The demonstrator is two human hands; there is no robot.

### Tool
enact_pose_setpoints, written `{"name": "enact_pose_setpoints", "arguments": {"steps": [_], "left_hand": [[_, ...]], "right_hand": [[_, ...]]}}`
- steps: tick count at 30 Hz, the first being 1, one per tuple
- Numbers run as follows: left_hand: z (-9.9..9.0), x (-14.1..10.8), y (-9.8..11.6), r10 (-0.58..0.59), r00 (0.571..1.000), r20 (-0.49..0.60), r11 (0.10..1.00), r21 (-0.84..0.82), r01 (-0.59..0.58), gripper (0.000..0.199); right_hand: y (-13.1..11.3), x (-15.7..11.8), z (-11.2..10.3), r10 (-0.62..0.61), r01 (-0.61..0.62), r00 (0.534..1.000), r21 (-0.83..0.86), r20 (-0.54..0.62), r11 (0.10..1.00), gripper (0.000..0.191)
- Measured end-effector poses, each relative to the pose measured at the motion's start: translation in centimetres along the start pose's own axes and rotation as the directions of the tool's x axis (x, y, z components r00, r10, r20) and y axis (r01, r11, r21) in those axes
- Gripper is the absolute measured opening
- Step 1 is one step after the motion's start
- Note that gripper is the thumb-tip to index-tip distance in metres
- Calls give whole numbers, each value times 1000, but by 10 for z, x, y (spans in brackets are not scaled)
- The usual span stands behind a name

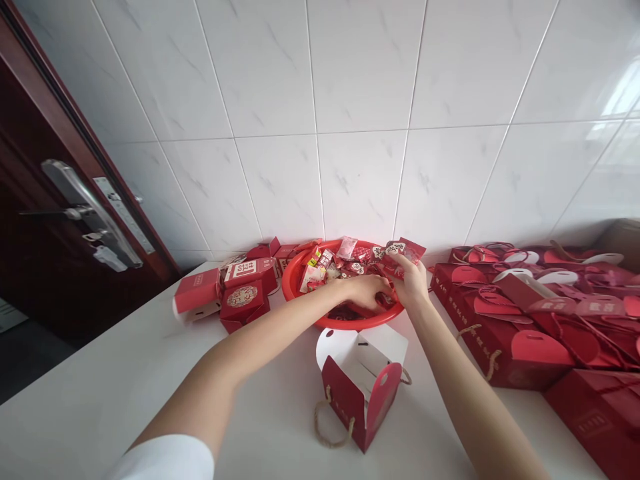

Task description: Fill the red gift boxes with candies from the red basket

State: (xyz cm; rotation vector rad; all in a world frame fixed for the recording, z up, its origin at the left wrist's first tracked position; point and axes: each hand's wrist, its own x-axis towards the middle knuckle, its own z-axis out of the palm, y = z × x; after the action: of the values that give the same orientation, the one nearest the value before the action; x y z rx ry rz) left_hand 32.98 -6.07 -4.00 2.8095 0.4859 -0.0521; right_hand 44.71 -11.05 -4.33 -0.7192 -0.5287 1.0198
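A round red plastic basket [360, 325] full of small wrapped packets stands against the tiled wall. My left hand [373, 293] reaches down into its right part, fingers bent among the packets; what they touch is hidden. Over the basket's right rim, my right hand [411, 277] is closed on red printed packets [407, 249]. In front of the basket, an open red gift box [350, 393] with a white inside and rope handles stands upright between my forearms, touched by neither hand.
Many red gift boxes [520, 347] with rope handles crowd the right side. Several smaller red boxes [245, 300] lie left of the basket on the white table [125, 373]. A dark red door [75, 200] with a metal handle is at the far left.
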Motion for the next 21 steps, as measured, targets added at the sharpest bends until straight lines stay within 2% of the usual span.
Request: {"name": "enact_pose_setpoints", "arguments": {"steps": [3,5,7,8,11,12,13,17,21], "left_hand": [[-3,1,4,-128,991,48,972,207,116,32],[-9,-5,1,-221,974,42,929,313,197,27],[-15,-14,-6,-316,949,10,890,349,293,20],[-17,-19,-10,-377,926,-14,867,346,358,20],[-21,-31,-20,-571,819,-59,779,277,563,25],[-21,-33,-22,-603,796,-60,759,266,594,26],[-21,-35,-23,-607,792,-60,755,269,599,25],[-19,-33,-19,-487,872,-48,827,293,479,17],[-16,-25,-13,-313,946,-78,940,117,321,19]], "right_hand": [[-2,-2,1,18,-18,1000,5,1,1000,24],[-3,-4,2,15,-15,1000,2,20,1000,24],[-4,-4,2,8,-8,1000,-1,26,1000,24],[-3,-4,1,8,-8,1000,-4,27,1000,24],[-2,-3,0,15,-14,1000,-16,27,1000,26],[-2,-2,0,15,-14,1000,-23,27,1000,26],[-1,-2,-1,14,-13,1000,-29,28,999,26],[0,-1,-1,20,-18,999,-37,39,999,26],[-1,-2,0,27,-27,998,-11,48,1000,25]]}}
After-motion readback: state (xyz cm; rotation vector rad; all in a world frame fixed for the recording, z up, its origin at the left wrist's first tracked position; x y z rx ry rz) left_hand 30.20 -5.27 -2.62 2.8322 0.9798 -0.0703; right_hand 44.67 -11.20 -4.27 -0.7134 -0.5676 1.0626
